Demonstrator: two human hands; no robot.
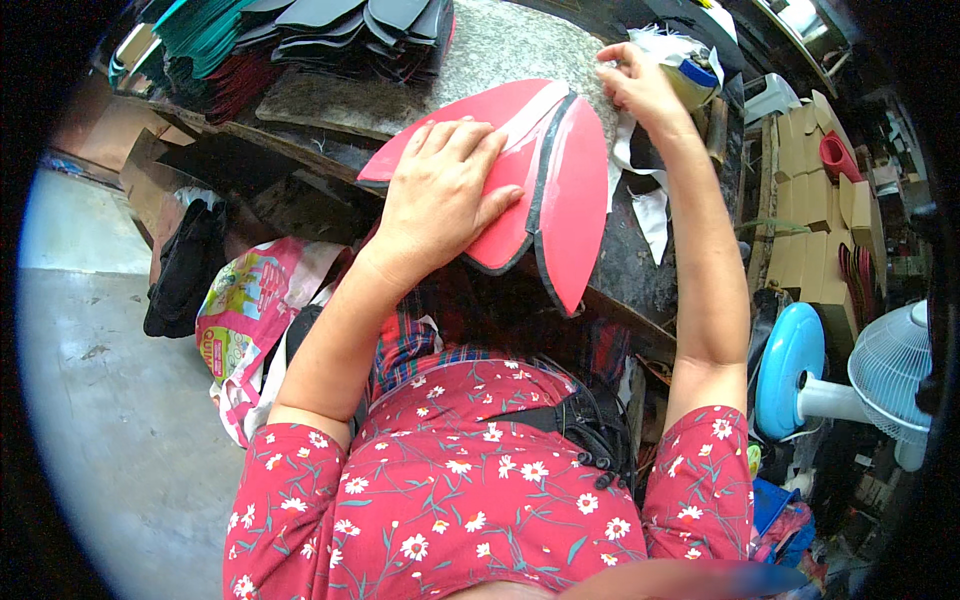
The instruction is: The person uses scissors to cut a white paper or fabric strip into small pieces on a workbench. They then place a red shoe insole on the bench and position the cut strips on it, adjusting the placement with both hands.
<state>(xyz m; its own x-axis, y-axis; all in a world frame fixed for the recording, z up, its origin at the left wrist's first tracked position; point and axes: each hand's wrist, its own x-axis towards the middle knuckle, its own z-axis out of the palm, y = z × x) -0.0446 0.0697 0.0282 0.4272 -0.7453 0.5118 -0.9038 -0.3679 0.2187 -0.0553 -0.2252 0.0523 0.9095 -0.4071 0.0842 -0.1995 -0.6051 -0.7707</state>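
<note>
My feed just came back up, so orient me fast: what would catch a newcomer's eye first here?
The bright red, black-edged curved sheet pieces at the centre of the bench, with the left hand pressed flat on them. Next, the right hand reaching to the bench's far right edge, at a white and blue container. Then the stacked dark and teal cut sheets at the upper left, and the blue and white fan at the lower right.

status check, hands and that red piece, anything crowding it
Left hand flat on the red cut piece, pressing it to the bench. Right hand up at a small container, grip unclear. White scraps beside the piece.
</note>
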